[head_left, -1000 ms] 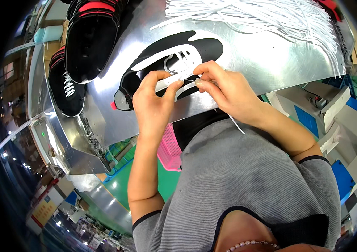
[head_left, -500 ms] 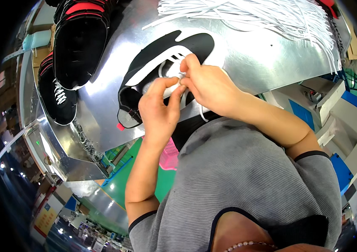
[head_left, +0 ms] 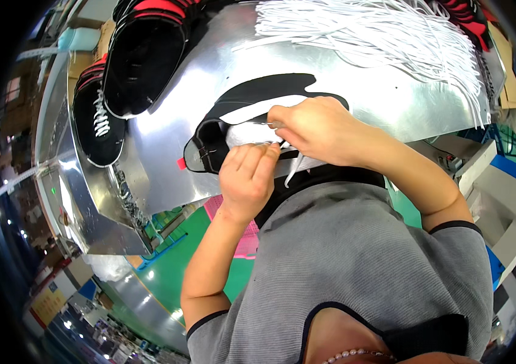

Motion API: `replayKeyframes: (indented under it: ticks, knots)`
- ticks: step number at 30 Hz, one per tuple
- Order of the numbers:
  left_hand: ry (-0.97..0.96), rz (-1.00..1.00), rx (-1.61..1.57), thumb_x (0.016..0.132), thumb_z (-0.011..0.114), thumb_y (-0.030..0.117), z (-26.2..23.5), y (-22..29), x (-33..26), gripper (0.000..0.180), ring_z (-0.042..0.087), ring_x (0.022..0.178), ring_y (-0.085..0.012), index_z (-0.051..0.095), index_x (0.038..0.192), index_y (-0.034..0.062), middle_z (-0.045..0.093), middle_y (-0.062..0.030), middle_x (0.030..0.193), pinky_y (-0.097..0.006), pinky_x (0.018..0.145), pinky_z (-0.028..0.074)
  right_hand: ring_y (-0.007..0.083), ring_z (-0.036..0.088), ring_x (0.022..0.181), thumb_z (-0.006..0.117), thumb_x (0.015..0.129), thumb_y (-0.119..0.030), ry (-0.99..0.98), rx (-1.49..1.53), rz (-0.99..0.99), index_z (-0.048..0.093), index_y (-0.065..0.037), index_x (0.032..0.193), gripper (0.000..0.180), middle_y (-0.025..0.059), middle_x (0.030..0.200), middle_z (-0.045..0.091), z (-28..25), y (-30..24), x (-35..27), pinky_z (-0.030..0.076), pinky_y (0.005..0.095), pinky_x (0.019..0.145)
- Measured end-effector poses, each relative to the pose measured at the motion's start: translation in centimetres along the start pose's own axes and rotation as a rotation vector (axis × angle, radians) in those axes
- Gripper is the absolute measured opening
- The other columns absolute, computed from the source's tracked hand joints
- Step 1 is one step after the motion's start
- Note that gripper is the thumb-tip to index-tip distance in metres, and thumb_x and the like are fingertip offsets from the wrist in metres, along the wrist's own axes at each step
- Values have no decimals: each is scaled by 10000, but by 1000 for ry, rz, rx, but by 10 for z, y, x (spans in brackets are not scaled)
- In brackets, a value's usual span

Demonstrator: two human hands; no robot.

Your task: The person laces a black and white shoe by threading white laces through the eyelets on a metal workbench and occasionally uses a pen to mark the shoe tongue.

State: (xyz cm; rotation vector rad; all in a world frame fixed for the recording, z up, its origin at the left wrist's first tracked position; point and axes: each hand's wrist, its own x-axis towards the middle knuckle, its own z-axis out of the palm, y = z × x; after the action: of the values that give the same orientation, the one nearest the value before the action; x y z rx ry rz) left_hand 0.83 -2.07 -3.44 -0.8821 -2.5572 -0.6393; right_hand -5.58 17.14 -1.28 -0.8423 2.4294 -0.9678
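Both hands have shifted since the earlier frame: the left hand (head_left: 248, 176) has rolled over so that its knuckles face up, and the right hand (head_left: 315, 127) has moved slightly away from it over the shoe (head_left: 257, 110). The black and white shoe lies at the center of the frame, flat-looking, toe end to the right and red tab to the left, on a shiny metal tabletop (head_left: 391, 106).

Left hand: fingers curled and pressed together at the near edge of the shoe opening; what lies under the fingertips is hidden. Right hand: thumb and forefinger pinch a thin piece (head_left: 276, 124), too small to identify. One loose end of white lace (head_left: 292, 173) hangs just below the right hand, over the shoe's near side.

Surroundings: a bundle of white laces (head_left: 370, 36) spreads across the upper right of the frame. Two black shoes with red bands, one large (head_left: 144, 67) and one laced (head_left: 95, 124), occupy the upper left. Below the tabletop, a pink basket (head_left: 247, 242) shows beside the left forearm.
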Motion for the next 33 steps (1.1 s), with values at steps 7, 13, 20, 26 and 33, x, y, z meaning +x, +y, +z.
replayKeyframes:
  ticks: [7, 13, 20, 26, 33]
  knots:
    - [-33, -64, -118, 756, 710, -44, 0, 0, 1, 173, 607, 699, -265, 621, 893, 13, 607, -98, 793, -358, 618, 470, 146, 697, 786, 658, 908, -97, 302, 441, -86, 676, -33, 1054, 160, 73, 855, 720, -1, -2, 1, 526, 286, 668]
    - [-44, -223, -274, 803, 773, 21, -5, 0, 3, 369, 650, 739, -280, 554, 1100, 17, 643, -134, 841, -348, 657, 501, 99, 676, 820, 716, 874, -83, 352, 969, -29, 689, -16, 1036, 177, 53, 868, 714, -32, 7, 16, 534, 251, 791]
    - [16, -943, -496, 858, 768, 161, -11, 4, 31, 484, 593, 799, -107, 522, 1246, 8, 654, -83, 954, -238, 677, 499, 91, 563, 720, 687, 872, -154, 305, 758, 19, 665, -35, 907, 126, 18, 793, 637, 15, 14, 31, 459, 261, 664]
    - [214, -821, -303, 798, 817, 141, 9, -2, 25, 390, 557, 760, -97, 612, 1107, 22, 631, -36, 943, -251, 700, 464, 115, 589, 707, 674, 908, -190, 315, 781, 79, 617, -20, 1099, 263, 40, 805, 643, 10, 0, 23, 473, 276, 641]
    - [209, -871, -414, 760, 787, 101, 8, -5, 18, 404, 610, 933, -279, 612, 1117, 31, 675, -113, 1061, -374, 860, 475, 116, 601, 691, 624, 960, -107, 236, 385, 78, 591, -19, 1056, 135, 62, 782, 635, -1, 0, -5, 468, 258, 628]
